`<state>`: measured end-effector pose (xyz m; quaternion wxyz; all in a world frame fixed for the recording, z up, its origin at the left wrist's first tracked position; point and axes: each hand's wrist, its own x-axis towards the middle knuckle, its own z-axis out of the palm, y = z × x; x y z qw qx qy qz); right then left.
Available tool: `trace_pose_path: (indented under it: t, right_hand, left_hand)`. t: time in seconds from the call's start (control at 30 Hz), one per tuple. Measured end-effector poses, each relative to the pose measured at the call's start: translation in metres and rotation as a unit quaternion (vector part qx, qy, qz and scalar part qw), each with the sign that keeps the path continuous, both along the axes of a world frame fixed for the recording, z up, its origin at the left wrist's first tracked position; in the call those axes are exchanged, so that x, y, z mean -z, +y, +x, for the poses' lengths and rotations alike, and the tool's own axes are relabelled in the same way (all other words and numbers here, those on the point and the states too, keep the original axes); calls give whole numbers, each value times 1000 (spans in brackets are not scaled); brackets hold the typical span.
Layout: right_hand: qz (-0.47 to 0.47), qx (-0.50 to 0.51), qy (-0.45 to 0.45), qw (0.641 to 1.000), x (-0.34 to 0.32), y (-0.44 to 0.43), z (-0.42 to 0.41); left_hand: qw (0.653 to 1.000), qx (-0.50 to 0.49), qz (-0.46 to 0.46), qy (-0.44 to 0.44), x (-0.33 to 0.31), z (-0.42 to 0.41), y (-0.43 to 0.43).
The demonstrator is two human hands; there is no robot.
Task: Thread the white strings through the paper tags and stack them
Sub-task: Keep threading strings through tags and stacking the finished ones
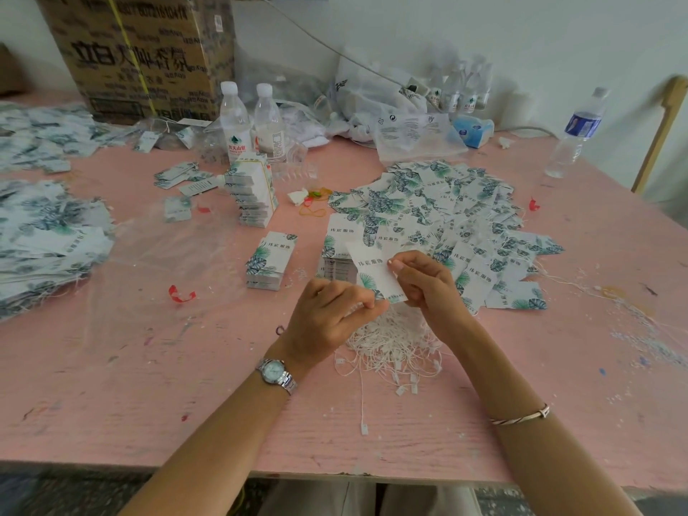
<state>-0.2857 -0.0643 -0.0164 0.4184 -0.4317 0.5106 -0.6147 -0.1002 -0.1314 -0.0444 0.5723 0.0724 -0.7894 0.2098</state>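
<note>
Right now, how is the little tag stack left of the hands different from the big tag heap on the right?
The little stack is squared up neatly; the big heap is fanned out loosely. The big heap has white strings poking out; the little stack shows none. Both have the same green leaf print.

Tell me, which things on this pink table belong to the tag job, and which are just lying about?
In the job: paper tag, pinched by left hand and right hand; heap of white strings; tag stacks; spread of strung tags.
Lying about: water bottles, cardboard box, blue tissue pack, red scrap, plastic bags.
</note>
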Motion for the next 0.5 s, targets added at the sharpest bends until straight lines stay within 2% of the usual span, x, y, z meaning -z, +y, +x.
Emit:
trace_pose_path:
  t: [0.23,0.37,0.5]
  right_hand:
    - [1,4,-28,1000,2,0,1]
    - [-25,54,-3,998,2,0,1]
    - [-47,48,25,997,2,3,5]
  left_hand:
    - [998,40,35,-26,2,0,2]
    - [984,90,150,29,0,-3,6]
    - [935,100,319,122,2,-4,6]
